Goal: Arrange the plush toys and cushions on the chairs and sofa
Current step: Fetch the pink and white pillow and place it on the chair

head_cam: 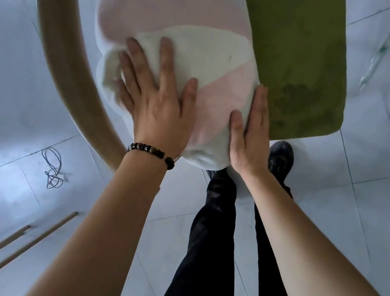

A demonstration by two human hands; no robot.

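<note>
A large pink and white plush toy (181, 41) lies on a chair with an olive-green seat cushion (300, 62) and a curved tan wooden backrest rail (58, 45). My left hand (155, 99), with a bead bracelet on the wrist, presses flat on the toy's near end, fingers spread. My right hand (251, 134) lies flat against the toy's right side, between the toy and the green cushion. Neither hand closes around the toy. The toy's far end runs out of the top of the view.
Pale tiled floor (387, 129) surrounds the chair. A thin dark cord (53, 169) lies coiled on the floor at left. Wooden rods of other furniture (16, 241) show at the bottom left. My dark-trousered legs and shoes (280, 157) stand just before the chair.
</note>
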